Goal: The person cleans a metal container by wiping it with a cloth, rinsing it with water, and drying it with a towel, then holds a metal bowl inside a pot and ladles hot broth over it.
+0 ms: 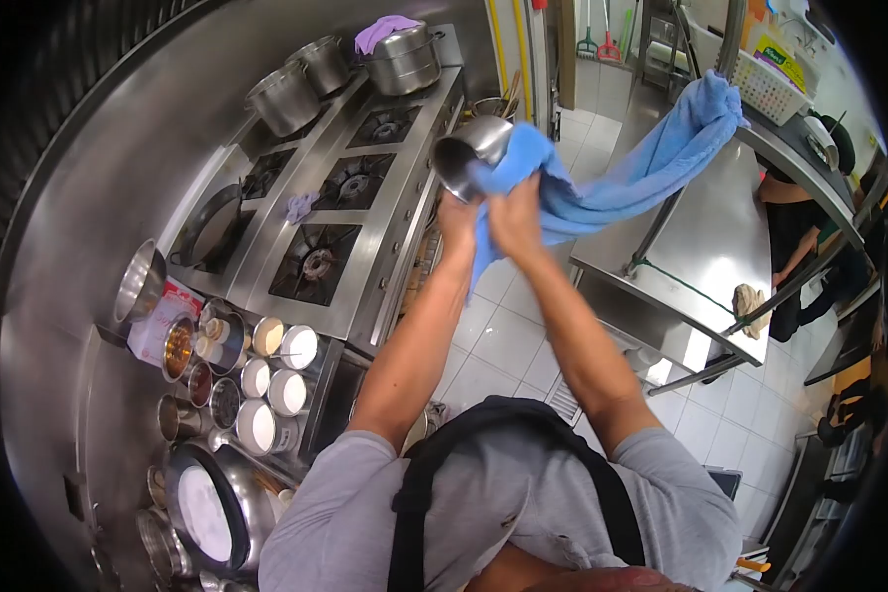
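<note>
Bowl [490,135] is in midair, just off the front edge of the stove [370,237], mouth tilted toward the stove. Left hand [455,223]: fingers appear clamped on the bowl's near rim, partly hidden. Right hand [515,219]: blurred, fingers seemingly closed on the towel [612,204], against the bowl; its tail trails toward the table [715,232], contact with the table's edge unclear. Est.: bowl stiff, light, slippery if wet, best gripped by the rim; towel soft, limp, best bunched.

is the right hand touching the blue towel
Touching. The head view shows the blue towel bunched directly against the right hand and partly covering it.
</note>
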